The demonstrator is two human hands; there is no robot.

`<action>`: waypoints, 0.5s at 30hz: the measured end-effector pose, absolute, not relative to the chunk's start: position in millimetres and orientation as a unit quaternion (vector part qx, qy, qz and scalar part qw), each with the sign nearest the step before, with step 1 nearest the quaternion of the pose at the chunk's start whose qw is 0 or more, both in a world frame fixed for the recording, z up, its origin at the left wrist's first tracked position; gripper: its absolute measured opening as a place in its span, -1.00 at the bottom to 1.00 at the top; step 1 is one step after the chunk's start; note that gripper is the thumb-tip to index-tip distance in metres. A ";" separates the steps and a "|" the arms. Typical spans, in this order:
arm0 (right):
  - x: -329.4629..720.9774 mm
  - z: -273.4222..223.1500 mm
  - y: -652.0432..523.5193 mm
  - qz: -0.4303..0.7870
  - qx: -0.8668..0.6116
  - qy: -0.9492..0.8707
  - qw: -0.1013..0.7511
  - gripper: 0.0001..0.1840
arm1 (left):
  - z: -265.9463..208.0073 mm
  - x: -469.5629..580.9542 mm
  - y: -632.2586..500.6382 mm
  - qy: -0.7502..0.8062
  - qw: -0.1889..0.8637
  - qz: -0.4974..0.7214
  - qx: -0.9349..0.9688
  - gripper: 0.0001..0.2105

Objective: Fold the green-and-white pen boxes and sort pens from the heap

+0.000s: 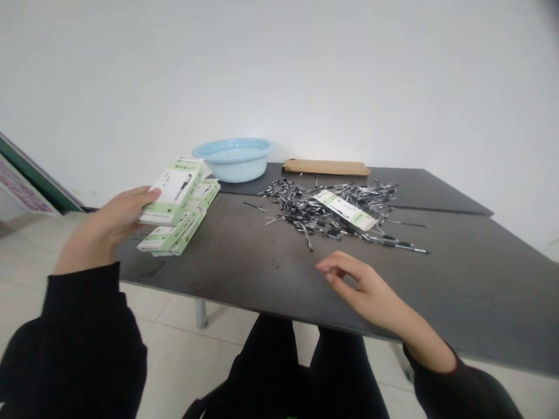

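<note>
Basin [238,167] sits at the rear of the table [262,267], carton [326,167] to its right. Pen pile [297,203] lies before the carton, one box [345,209] on top. Box stack [186,233] lies left of the pile, nearer the front than the basin.

A held white-and-green box [175,189] tilts over matching boxes [186,231], left of heaped black-and-clear pens [301,205].

The pens [293,201] look glossy plastic, the boxes [171,193] smooth card, the basin [240,171] plastic, the tabletop [244,265] matt.
</note>
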State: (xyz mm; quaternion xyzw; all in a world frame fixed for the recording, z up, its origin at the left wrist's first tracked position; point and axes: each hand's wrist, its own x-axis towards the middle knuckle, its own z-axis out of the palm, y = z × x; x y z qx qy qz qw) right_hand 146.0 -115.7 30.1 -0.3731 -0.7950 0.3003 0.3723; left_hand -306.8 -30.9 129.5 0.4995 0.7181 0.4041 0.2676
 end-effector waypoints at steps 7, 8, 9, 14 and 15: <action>87.4 58.1 -110.3 0.279 -0.282 -0.874 0.279 -0.64 | 94.2 -239.0 -19.3 0.701 0.206 0.315 0.606 -0.36; 84.9 58.4 -111.4 0.280 -0.275 -0.880 0.268 -0.64 | 88.8 -238.3 -14.8 0.699 0.170 0.296 0.629 -0.39; 84.5 56.8 -113.3 0.286 -0.269 -0.883 0.256 -0.65 | 83.2 -239.5 -9.8 0.698 0.137 0.279 0.645 -0.43; 102.6 26.9 -131.6 0.348 -0.295 -0.862 0.223 -0.66 | 52.5 -256.1 12.7 0.722 0.074 0.185 0.663 -0.47; 107.5 19.5 -136.5 0.361 -0.306 -0.852 0.223 -0.66 | 46.3 -258.5 15.5 0.733 0.066 0.162 0.658 -0.47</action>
